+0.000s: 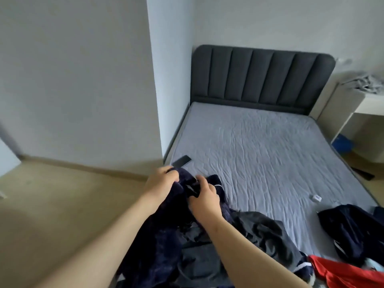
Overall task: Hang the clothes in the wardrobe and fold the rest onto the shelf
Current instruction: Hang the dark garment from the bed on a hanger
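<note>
The left grip [161, 180] and right grip [204, 199] both clutch the navy garment [166, 235], bunched between and below them. Picking-up step, I'd say; next it wants shaking open to find the shoulders.

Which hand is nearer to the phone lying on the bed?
Left. The left hand grips the navy garment just short of the phone; the right hand pinches the same garment farther to the right and nearer the camera.

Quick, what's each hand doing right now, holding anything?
Left hand: fingers curled, gripping the navy garment.
Right hand: also gripping the navy garment.
</note>
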`<state>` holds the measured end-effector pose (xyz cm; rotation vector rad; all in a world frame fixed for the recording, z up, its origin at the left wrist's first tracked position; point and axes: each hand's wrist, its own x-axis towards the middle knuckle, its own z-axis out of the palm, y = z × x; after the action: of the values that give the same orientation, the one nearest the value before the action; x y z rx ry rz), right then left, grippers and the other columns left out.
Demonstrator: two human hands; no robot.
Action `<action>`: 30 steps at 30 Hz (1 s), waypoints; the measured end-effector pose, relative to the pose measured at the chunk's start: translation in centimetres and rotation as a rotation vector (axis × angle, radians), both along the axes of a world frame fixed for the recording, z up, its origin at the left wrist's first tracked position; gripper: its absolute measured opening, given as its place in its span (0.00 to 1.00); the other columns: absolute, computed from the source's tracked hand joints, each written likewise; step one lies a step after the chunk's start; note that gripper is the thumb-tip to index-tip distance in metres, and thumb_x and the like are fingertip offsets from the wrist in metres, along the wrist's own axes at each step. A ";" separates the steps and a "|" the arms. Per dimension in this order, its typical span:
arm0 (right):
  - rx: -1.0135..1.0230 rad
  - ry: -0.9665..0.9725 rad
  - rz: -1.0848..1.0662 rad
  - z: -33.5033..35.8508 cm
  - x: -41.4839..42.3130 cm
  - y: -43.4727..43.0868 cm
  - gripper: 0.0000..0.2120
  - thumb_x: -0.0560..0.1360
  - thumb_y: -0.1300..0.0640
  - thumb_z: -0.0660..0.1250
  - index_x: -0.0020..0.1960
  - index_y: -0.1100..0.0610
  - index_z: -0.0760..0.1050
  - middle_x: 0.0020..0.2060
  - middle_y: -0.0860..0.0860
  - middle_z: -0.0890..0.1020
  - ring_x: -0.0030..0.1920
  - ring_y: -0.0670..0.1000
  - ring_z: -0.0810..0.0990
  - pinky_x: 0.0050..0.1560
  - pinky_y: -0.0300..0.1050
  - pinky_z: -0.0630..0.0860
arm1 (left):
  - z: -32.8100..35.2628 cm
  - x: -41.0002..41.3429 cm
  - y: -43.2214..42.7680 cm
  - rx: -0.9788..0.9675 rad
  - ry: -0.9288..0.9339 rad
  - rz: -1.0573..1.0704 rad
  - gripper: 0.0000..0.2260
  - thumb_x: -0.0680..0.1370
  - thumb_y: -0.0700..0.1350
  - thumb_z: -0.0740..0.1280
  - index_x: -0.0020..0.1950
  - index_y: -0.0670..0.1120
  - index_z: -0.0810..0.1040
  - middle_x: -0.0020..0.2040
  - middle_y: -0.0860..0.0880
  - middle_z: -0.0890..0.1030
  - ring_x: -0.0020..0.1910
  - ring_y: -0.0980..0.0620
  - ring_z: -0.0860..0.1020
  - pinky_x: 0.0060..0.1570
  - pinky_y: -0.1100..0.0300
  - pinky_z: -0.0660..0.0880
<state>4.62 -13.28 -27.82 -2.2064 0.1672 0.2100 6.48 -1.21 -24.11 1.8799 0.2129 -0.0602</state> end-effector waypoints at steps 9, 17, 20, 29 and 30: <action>0.026 -0.272 0.125 10.6 0.4 5.3 0.15 0.75 0.58 0.57 0.61 0.52 0.67 0.58 0.51 0.76 0.57 0.56 0.73 0.58 0.53 0.72 | 13.9 -3.4 5.5 -0.087 -0.346 0.083 0.08 0.62 0.44 0.60 0.36 0.41 0.75 0.31 0.44 0.76 0.32 0.48 0.74 0.34 0.58 0.67; 0.042 -0.185 0.238 13.3 0.2 8.0 0.07 0.76 0.58 0.53 0.51 0.53 0.69 0.43 0.49 0.76 0.47 0.53 0.77 0.52 0.48 0.74 | 22.1 -5.5 9.6 -0.316 -0.556 0.405 0.08 0.72 0.38 0.59 0.33 0.45 0.69 0.27 0.49 0.71 0.26 0.50 0.70 0.30 0.60 0.66; 0.164 -0.191 0.233 13.4 -0.6 9.2 0.08 0.76 0.61 0.51 0.48 0.55 0.68 0.41 0.50 0.76 0.40 0.50 0.75 0.40 0.43 0.72 | 21.7 -6.5 10.5 -0.263 -0.505 0.453 0.07 0.71 0.38 0.59 0.34 0.45 0.67 0.29 0.48 0.69 0.28 0.49 0.68 0.30 0.60 0.64; 0.411 -0.387 0.375 20.0 -2.7 14.7 0.07 0.77 0.58 0.54 0.47 0.52 0.71 0.37 0.46 0.76 0.37 0.45 0.74 0.32 0.39 0.69 | 19.8 -11.8 16.0 -0.113 -0.426 0.679 0.06 0.73 0.42 0.59 0.39 0.47 0.75 0.35 0.49 0.75 0.36 0.49 0.73 0.34 0.59 0.68; 0.441 -0.389 0.397 20.3 -3.2 15.8 0.07 0.77 0.58 0.55 0.45 0.52 0.71 0.37 0.47 0.76 0.36 0.45 0.74 0.32 0.40 0.70 | 19.7 -12.6 16.8 -0.116 -0.439 0.714 0.06 0.73 0.42 0.59 0.39 0.48 0.75 0.35 0.49 0.75 0.36 0.49 0.74 0.34 0.59 0.68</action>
<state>1.43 2.50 -7.50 -1.7768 -0.4910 0.0247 -6.15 15.63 -4.41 1.5626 0.5462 0.7987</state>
